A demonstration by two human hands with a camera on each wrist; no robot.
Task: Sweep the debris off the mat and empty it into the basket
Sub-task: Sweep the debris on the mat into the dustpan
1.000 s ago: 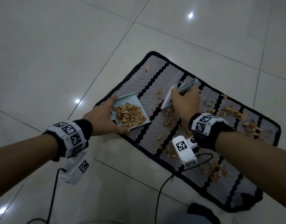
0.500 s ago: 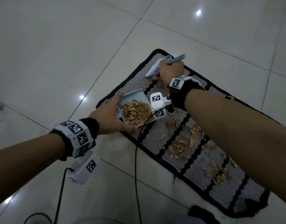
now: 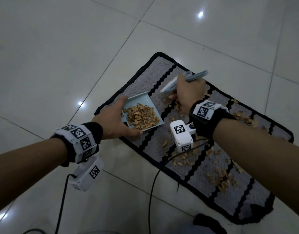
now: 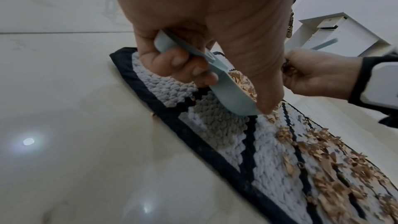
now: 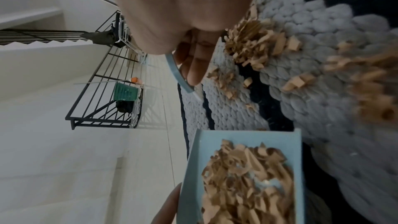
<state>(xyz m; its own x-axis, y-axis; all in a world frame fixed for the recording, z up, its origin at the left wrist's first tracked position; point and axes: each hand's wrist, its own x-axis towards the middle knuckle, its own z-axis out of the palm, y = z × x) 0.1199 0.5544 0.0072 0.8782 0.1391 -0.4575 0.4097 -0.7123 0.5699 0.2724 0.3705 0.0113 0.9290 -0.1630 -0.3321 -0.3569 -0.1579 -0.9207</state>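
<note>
A grey mat [image 3: 177, 146] with black zigzag stripes lies on the tiled floor. Tan shavings [image 3: 218, 176] are scattered over it. My left hand [image 3: 111, 122] grips a pale blue dustpan [image 3: 145, 100] by its handle [image 4: 183, 48]; the pan rests on the mat's left end and holds a heap of shavings [image 3: 142, 116]. My right hand [image 3: 189, 92] grips a pale blue hand brush [image 3: 192, 77] just beyond the pan's open edge, with its head [image 3: 167, 86] low over the mat beside a small clump of shavings [image 5: 256, 43].
Glossy white floor tiles [image 3: 52, 53] surround the mat. In the right wrist view a green basket [image 5: 125, 91] sits far off by a black metal rack [image 5: 101, 81]. A black cable [image 3: 152, 188] crosses the mat's near edge. Something dark [image 3: 208, 223] lies at the bottom.
My right hand has drawn the brush back from the mat's far corner towards the dustpan's open edge. The left hand and dustpan have stayed put.
</note>
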